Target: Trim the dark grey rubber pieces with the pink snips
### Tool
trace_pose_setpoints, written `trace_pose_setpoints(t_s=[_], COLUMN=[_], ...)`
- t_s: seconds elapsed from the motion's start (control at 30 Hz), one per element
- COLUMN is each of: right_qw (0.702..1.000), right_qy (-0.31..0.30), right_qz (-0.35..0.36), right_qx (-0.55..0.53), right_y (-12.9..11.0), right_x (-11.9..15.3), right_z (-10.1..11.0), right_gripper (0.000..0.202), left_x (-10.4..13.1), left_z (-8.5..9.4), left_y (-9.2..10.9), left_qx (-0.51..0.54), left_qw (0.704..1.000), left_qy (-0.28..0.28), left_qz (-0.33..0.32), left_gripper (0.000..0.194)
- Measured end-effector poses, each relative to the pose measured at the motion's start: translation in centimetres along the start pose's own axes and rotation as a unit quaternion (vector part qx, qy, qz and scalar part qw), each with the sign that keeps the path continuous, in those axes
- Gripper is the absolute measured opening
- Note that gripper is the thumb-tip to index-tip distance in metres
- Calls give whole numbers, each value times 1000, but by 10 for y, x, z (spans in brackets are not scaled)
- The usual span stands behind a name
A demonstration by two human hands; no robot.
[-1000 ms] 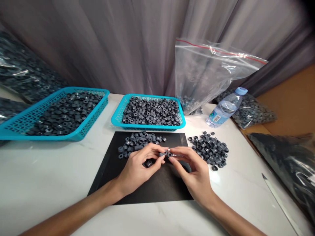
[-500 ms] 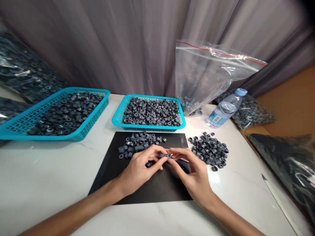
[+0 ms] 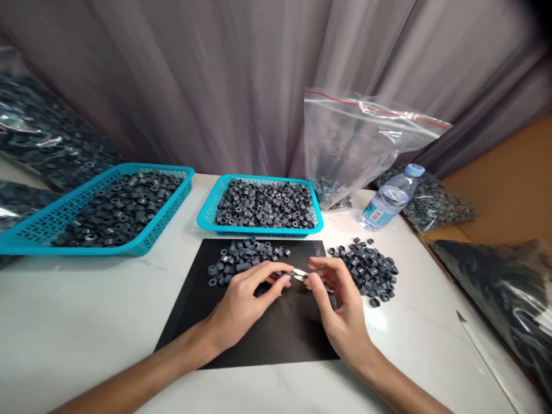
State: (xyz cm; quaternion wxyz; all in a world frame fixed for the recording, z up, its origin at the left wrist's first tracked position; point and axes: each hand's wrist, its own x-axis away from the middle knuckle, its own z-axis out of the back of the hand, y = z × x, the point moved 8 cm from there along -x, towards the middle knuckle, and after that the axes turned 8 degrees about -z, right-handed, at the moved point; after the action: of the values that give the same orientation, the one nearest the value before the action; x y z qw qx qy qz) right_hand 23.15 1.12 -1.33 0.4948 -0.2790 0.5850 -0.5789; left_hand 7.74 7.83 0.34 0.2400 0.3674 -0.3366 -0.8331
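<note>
Over the black mat point(image 3: 276, 339), my left hand point(image 3: 250, 293) pinches a small dark grey ring between thumb and fingertips. My right hand point(image 3: 340, 296) is closed on a small tool with pale metal tips point(image 3: 299, 274), which point left and meet the ring's edge. The tool's handle is mostly hidden by the fingers. Behind my left hand lies a pile of grey rings point(image 3: 241, 253) on the mat. Another pile of rings point(image 3: 366, 267) rests on the white table beyond my right hand.
Two blue baskets point(image 3: 259, 230) point(image 3: 142, 244) of rings stand at the back and left. A clear zip bag point(image 3: 345, 144), a water bottle point(image 3: 390, 198) and filled bags point(image 3: 491, 282) are at the right. A pale pointed strip point(image 3: 487, 359) lies on the table's right side.
My right fingers have drawn back slightly from my left fingertips, and the pale metal tips now show between the hands. The whole view has shifted a little, with the scene lower.
</note>
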Motion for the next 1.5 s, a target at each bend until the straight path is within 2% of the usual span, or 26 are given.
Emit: trace_pose_setpoints(t_s=[0.13,0.27,0.33,0.4,0.47,0.57,0.7,0.87,0.97,1.13,1.27,1.33,1.4,1.5], right_qw=[1000,999,999,999,999,1000,999,999,999,999,999,999,999,998], right_qy=[2,-12,-14,-9,-5,-13,-26,-20,-23,-22,-12,-4,-2,-12], right_qz=[-18,-26,-31,-34,-32,-25,-26,-27,-24,-21,-10,3,20,54], right_qx=[22,23,14,0,-7,6,15,26,31,38,52,47,38,36], right_y=[5,9,11,12,12,10,10,9,9,8,5,3,1,-7], right_x=[-4,-6,-6,-6,-5,-5,-4,-5,-5,-5,-6,-6,-6,-4], right_z=[0,-2,-2,-2,-1,-4,-5,-4,-5,-4,-4,-3,-2,-2], right_gripper=[17,21,25,29,30,29,29,29,30,27,16,15,24,32], left_x=[-8,-47,-75,-98,-109,-101,-69,-51,-51,-55,-57,-57,-55,-45], left_z=[16,40,45,43,40,33,7,-17,-24,-18,-11,-9,-9,-15], left_y=[1,-2,-3,1,6,15,19,4,-4,-1,10,14,14,4], left_qx=[-30,-108,-161,-196,-230,-266,-288,-398,-420,-341,-248,-152,-12,177], left_qw=[999,993,986,976,964,950,923,874,865,909,948,975,992,974], left_qy=[23,45,41,26,22,-19,-144,-178,-195,-173,-159,-146,-129,-112], left_qz=[11,4,-27,-87,-130,-161,-212,-216,-193,-164,-118,-70,-9,88], left_gripper=[16,18,21,26,27,15,15,16,24,15,18,17,15,15])
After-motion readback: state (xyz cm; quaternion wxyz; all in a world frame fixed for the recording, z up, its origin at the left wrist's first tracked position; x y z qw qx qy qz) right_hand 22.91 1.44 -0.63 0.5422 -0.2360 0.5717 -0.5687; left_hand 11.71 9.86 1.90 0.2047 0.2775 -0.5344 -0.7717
